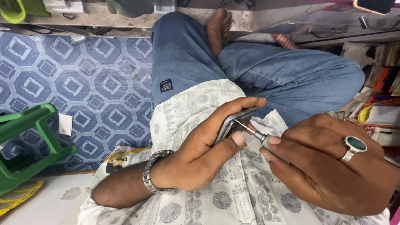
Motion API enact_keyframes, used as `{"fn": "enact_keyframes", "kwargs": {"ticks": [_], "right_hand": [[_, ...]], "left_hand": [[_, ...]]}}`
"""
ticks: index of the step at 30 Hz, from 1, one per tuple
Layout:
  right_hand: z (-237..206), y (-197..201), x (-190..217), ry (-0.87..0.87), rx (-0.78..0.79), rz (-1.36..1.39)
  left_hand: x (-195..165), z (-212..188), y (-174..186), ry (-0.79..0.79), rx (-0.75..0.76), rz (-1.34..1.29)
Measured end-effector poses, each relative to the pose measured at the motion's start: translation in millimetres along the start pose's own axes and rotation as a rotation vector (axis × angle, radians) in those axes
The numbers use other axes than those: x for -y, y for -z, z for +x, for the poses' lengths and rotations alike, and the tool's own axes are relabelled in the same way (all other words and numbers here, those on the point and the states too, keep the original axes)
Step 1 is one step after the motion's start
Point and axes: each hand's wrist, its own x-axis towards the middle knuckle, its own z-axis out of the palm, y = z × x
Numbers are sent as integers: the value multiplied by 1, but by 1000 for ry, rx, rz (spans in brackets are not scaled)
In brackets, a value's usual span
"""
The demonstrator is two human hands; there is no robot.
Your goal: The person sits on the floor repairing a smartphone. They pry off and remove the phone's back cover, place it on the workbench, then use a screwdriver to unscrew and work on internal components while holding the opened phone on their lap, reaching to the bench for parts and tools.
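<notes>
My left hand [204,143] grips a small silver-edged phone [233,123] on its side over my lap, thumb and fingers wrapped around it. A metal watch [153,171] sits on that wrist. My right hand [329,162] holds a thin grey precision screwdriver [256,134], its tip touching the phone's edge. A silver ring with a green stone [354,146] is on one finger of that hand. I sit cross-legged in blue jeans [266,71] and a white patterned shirt [225,196].
A green plastic stool [25,141] lies at the left on blue patterned flooring [83,83]. A small white card [65,124] lies beside it. Stacked boxes and packets [383,104] crowd the right edge. A metal shelf edge [291,21] runs across the top.
</notes>
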Motion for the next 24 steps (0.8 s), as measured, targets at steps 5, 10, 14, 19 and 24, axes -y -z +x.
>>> {"fn": "enact_keyframes", "kwargs": {"ticks": [5, 10, 14, 19, 24], "right_hand": [[-6, -2, -2, 8, 10, -27], [-11, -1, -1, -31, 21, -43], [-14, -2, -6, 16, 8, 5], [-21, -8, -12, 11, -64, 100], [-18, -16, -28, 36, -240, 349]], "left_hand": [[4, 0, 2, -10, 20, -53], [4, 2, 4, 36, 12, -81], [5, 3, 6, 62, 2, -127], [9, 7, 7, 66, -8, -196], [8, 13, 9, 115, -69, -298]]}}
